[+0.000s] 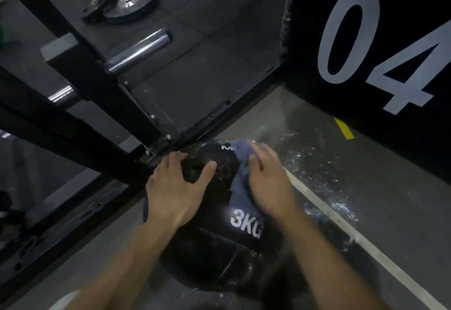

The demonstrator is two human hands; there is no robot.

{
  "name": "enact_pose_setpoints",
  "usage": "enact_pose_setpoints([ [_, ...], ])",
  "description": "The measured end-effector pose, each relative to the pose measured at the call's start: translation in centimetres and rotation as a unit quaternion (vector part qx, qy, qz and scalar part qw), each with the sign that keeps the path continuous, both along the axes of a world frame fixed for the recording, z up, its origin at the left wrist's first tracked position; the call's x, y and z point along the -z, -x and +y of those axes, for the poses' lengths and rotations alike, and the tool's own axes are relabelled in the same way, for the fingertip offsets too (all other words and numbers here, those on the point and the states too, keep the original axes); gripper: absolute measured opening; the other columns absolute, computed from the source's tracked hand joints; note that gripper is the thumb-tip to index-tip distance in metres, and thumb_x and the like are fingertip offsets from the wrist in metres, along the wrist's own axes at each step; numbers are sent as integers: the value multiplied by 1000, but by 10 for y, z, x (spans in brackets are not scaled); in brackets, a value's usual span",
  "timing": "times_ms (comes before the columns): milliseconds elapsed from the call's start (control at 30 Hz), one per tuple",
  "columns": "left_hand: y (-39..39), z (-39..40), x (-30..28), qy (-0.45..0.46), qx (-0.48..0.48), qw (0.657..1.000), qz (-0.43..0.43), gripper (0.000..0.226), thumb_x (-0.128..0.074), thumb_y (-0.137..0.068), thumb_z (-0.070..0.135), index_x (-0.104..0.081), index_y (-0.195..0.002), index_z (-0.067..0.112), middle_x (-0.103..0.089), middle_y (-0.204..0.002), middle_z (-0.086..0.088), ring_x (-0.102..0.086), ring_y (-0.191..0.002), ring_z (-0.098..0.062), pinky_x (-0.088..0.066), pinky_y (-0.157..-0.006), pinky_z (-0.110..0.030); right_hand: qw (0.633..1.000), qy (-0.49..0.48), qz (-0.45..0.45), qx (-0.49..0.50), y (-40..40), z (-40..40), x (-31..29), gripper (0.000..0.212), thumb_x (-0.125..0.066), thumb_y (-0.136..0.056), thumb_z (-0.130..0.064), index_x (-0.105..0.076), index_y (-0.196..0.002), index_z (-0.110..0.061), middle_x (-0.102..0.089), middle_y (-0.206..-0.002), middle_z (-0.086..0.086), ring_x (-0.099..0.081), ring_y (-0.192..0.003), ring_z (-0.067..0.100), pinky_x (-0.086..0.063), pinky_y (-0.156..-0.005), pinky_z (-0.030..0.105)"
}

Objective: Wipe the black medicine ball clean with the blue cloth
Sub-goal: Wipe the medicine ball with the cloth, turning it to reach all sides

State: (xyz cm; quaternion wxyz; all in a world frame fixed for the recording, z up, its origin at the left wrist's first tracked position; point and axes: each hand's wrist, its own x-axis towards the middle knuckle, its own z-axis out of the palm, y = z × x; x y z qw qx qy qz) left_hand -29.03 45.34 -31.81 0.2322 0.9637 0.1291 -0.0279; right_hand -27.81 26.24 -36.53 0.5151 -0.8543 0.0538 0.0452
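Head view:
Ball: black medicine ball (214, 243) sits on the grey floor (366, 212), just beside the black rack base rail (73, 214), near a white floor line (341, 224).
Left hand: left hand (175, 187) spread flat, fingers splayed over ball's upper-left side, thumb out toward the middle. Open palm, steadying by pressure, not gripping anything.
Right hand: right hand (266, 180) pressed palm-down on the blue cloth (240, 182), fingers loosely curled over it, cloth pinned btwn hand and ball's upper-right. Hand looks blurred, so prob. mid-stroke.
Cloth: bunched, one corner poking out past fingertips at ball's far edge, rest trailing down toward the "3KG" mark.
Progress: wiping under way, judged partway. Whitish scuffs/smears visible on ball btwn the two hands and near lower right edge, so not clean yet. Lower front panels and underside not reached by cloth here; underside hidden. Ball prob. needs rolling to get the rest.
Floor: pale splash-like marks right of ball; wet or dust, can't tell.
Writing, ball: "3KG" in white, clear. Near top "M" + more letters, covered by cloth, unreadable.
Writing, panel: big white "04" on black panel (366, 41) at upper right.
Other: chrome bar sleeve (140, 51) and a weight plate (131, 4) on dark mat beyond rack, well apart from ball.
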Motion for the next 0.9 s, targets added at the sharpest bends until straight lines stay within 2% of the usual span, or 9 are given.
enact_pose_setpoints([
  [100,27,-6,3,-9,12,999,-40,98,-29,-75,99,-49,-138,28,-52,-149,1,-48,-140,-25,-37,-116,-59,993,-92,78,-13,-30,-27,13,41,-37,-107,-32,-65,-137,-35,-67,-135,-8,-60,-128,16,-45,-111,37],
  [167,45,-11,6,-15,24,998,-63,92,-34,-77,96,-48,-139,29,-48,-153,4,-42,-145,-23,-31,-119,-60,993,-86,79,-33,-19,-35,17,40,-36,-109,-32,-62,-138,-40,-65,-138,-15,-60,-128,10,-45,-111,38],
  [300,63,-19,12,-24,93,992,-84,89,-34,-80,93,-45,-142,31,-42,-159,7,-30,-154,-19,-21,-126,-56,1000,6,-2,-27,60,-36,0,45,-27,-112,-39,-30,-152,-59,-20,-169,-25,-16,-149,-15,-11,-115,4],
  [467,58,-29,15,-25,233,966,-112,80,-39,-88,85,-50,-142,26,-48,-156,3,-34,-154,-21,-28,-121,-62,962,130,-181,-155,102,-35,-12,61,-38,-106,-23,-27,-164,-34,-17,-174,-7,-12,-161,16,-15,-128,39],
  [567,58,-32,14,-25,265,956,-122,77,-38,-92,79,-47,-146,26,-49,-156,1,-36,-152,-19,-29,-121,-61,959,137,-135,-206,73,-38,-25,59,-38,-103,-26,-35,-161,-36,-14,-173,-14,-4,-160,5,-8,-130,38],
  [633,57,-26,14,-20,268,955,-123,79,-40,-90,81,-47,-147,26,-49,-157,1,-36,-152,-19,-28,-122,-59,965,103,-116,-210,53,-40,-24,56,-34,-103,-32,-40,-158,-39,-21,-171,-14,-7,-159,3,-15,-130,45],
  [733,55,-15,17,-15,273,953,-132,83,-44,-90,81,-54,-144,20,-47,-159,2,-33,-154,-19,-27,-123,-59,982,58,-57,-170,29,-42,-12,56,-27,-101,-44,-43,-156,-39,-29,-169,-13,-17,-157,2,-20,-129,40],
  [833,58,-7,17,2,277,950,-144,79,-48,-90,79,-53,-144,21,-44,-161,5,-30,-156,-18,-26,-123,-61,993,-7,12,-120,11,-52,2,46,-33,-109,-30,-53,-150,-32,-44,-161,-9,-37,-147,2,-27,-124,27],
  [900,61,-2,18,11,272,950,-151,77,-48,-91,78,-52,-144,22,-43,-161,6,-29,-156,-18,-25,-123,-63,992,-73,73,-71,6,-64,14,41,-35,-111,-26,-63,-139,-35,-63,-142,-10,-57,-131,5,-42,-115,33],
])
